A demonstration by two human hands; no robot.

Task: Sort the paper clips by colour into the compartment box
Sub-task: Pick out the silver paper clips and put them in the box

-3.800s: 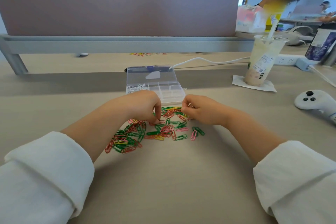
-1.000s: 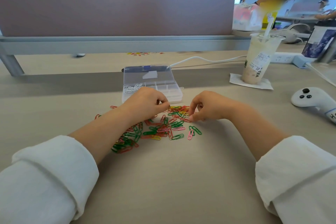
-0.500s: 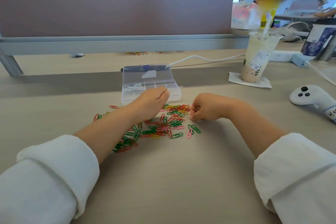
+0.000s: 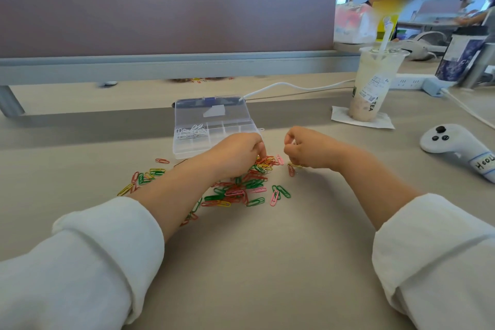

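Note:
A heap of red, green, yellow and pink paper clips lies on the desk in front of me. Behind it stands the clear compartment box with its lid up; white clips fill its far-left compartment. My left hand reaches over the heap, its curled fingertips pinching a clip at the heap's far edge. To the right of the heap my right hand is curled, gripping small clips in its fingers. A few yellow and red clips lie just under it.
More loose clips are scattered left of my left forearm. An iced tea cup on a napkin stands at the back right, with a white controller to its right. A white cable runs behind the box. A person sits beyond the divider.
My left hand has dropped from the box's front edge to the far edge of the heap. My right hand has lifted slightly and stayed curled.

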